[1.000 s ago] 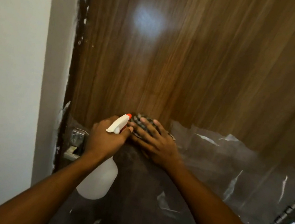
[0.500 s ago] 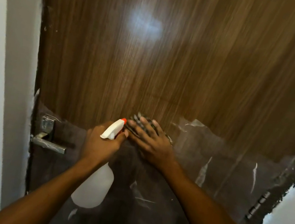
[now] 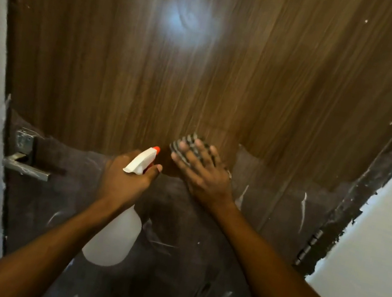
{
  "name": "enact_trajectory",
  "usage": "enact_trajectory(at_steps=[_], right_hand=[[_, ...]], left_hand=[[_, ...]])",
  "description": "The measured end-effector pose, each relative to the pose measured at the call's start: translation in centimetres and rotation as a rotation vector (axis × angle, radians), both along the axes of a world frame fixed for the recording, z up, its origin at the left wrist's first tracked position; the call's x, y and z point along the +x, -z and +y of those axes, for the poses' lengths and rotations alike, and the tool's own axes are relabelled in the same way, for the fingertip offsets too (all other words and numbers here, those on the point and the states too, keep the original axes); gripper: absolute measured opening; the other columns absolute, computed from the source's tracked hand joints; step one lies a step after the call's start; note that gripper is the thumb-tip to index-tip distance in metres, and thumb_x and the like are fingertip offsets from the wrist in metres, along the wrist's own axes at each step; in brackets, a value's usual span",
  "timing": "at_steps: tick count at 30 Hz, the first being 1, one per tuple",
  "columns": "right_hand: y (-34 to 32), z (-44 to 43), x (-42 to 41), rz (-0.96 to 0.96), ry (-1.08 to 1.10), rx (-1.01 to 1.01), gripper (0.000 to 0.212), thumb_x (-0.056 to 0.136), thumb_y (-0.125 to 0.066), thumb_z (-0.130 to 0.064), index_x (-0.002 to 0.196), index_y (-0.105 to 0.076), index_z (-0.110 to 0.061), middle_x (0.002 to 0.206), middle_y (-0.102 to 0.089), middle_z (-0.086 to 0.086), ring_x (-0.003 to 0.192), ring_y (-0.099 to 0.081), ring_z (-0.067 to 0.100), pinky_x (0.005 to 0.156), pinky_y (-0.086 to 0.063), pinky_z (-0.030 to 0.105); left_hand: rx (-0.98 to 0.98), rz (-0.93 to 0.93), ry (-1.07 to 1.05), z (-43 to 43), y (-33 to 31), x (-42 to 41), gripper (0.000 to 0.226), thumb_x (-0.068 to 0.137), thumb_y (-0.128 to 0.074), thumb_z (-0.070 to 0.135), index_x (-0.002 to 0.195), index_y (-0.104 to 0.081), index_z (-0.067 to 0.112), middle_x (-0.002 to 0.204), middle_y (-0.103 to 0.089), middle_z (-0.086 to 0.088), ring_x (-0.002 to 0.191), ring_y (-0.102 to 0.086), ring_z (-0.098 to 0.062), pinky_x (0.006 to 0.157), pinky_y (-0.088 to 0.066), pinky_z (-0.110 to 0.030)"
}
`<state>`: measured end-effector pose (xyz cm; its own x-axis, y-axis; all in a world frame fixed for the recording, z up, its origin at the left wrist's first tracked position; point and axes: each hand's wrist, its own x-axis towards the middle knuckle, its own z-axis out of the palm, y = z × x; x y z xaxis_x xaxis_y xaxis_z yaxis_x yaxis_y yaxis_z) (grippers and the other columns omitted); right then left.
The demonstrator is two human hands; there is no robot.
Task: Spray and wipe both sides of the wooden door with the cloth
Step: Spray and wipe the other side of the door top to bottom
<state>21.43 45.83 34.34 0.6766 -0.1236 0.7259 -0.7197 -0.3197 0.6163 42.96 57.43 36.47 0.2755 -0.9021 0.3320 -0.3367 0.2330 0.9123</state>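
Your left hand (image 3: pixel 123 180) grips the white spray bottle (image 3: pixel 111 241) by its neck. Your right hand (image 3: pixel 205 176), fingers spread flat, presses the striped cloth (image 3: pixel 182 143) against the wooden door (image 3: pixel 125 70), at two o'clock from your left hand.

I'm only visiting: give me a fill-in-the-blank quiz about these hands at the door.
The left hand grips an orange-tipped plastic spray bottle whose body is coloured ____.
The right hand's straight ____ pin a striped black-and-white cloth against the brown wooden door.
The silver metal lever handle sits at the door's ____ edge.
Missing: white; fingers; left.
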Motion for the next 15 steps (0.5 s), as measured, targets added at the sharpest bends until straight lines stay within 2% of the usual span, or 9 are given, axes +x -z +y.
enact_trajectory(at_steps=[2, 4, 7, 9, 11, 13, 15], right_hand=[[2.4, 0.8, -3.8, -0.047, 0.048, -0.025, 0.049, 0.099, -0.059, -0.032, 0.147, -0.05, -0.027, 0.156, -0.042, 0.003, 0.147, -0.034, 0.029, 0.117, -0.032, 0.05], [3.0, 1.5, -7.1, -0.205, 0.132, -0.05, 0.054, 0.095, -0.064, -0.027, 0.147, -0.049, -0.028, 0.157, -0.041, 0.005, 0.148, -0.032, 0.031, 0.118, -0.03, 0.051], [-0.3, 1.7, -8.1, -0.468, 0.241, -0.057, 0.05, 0.102, -0.053, -0.03, 0.152, -0.042, -0.03, 0.161, -0.032, 0.005, 0.151, -0.024, 0.033, 0.119, -0.025, 0.055], [-2.7, 1.3, -6.2, -0.556, 0.228, -0.058, 0.049, 0.103, -0.049, -0.031, 0.152, -0.042, -0.03, 0.162, -0.029, 0.003, 0.151, -0.021, 0.034, 0.12, -0.022, 0.055], [-2.9, 0.9, -4.9, -0.461, 0.169, -0.038, 0.052, 0.099, -0.053, -0.028, 0.151, -0.044, -0.028, 0.161, -0.033, 0.003, 0.151, -0.022, 0.035, 0.12, -0.021, 0.055], [-1.0, 0.8, -5.3, -0.228, 0.075, -0.005, 0.054, 0.097, -0.057, -0.026, 0.149, -0.047, -0.026, 0.158, -0.038, 0.005, 0.15, -0.025, 0.034, 0.12, -0.023, 0.054], [1.9, 1.4, -8.1, -0.107, 0.041, 0.02, 0.052, 0.098, -0.06, -0.029, 0.149, -0.048, -0.025, 0.157, -0.04, 0.005, 0.149, -0.028, 0.032, 0.119, -0.026, 0.052]], left_hand=[[-0.004, 0.004, 0.017, 0.0, 0.7, -1.3, 0.058, 0.079, -0.071, 0.035, 0.13, -0.053, 0.013, 0.126, -0.06, -0.011, 0.113, -0.058, -0.027, 0.097, -0.048, -0.042], [0.012, 0.022, 0.025, 0.0, 1.4, -2.5, 0.06, 0.079, -0.071, 0.039, 0.13, -0.052, 0.014, 0.128, -0.059, -0.011, 0.114, -0.057, -0.027, 0.099, -0.046, -0.045], [0.058, 0.016, 0.013, -0.1, 2.0, -4.4, 0.063, 0.079, -0.069, 0.043, 0.131, -0.049, 0.014, 0.131, -0.056, -0.01, 0.116, -0.055, -0.029, 0.101, -0.045, -0.046], [0.052, 0.023, 0.029, -0.1, 1.8, -5.9, 0.062, 0.079, -0.069, 0.043, 0.131, -0.049, 0.016, 0.131, -0.057, -0.009, 0.115, -0.056, -0.028, 0.1, -0.046, -0.045], [0.005, 0.006, 0.041, -0.2, 1.3, -7.7, 0.059, 0.079, -0.071, 0.039, 0.129, -0.053, 0.016, 0.127, -0.06, -0.009, 0.112, -0.058, -0.027, 0.096, -0.048, -0.042], [-0.048, -0.006, 0.05, -0.2, 0.7, -9.0, 0.053, 0.08, -0.071, 0.034, 0.126, -0.057, 0.014, 0.122, -0.063, -0.01, 0.108, -0.061, -0.026, 0.093, -0.05, -0.039], [-0.081, -0.038, 0.071, -0.2, 0.5, -10.7, 0.051, 0.081, -0.07, 0.032, 0.126, -0.057, 0.012, 0.121, -0.064, -0.011, 0.107, -0.062, -0.026, 0.093, -0.051, -0.039]])
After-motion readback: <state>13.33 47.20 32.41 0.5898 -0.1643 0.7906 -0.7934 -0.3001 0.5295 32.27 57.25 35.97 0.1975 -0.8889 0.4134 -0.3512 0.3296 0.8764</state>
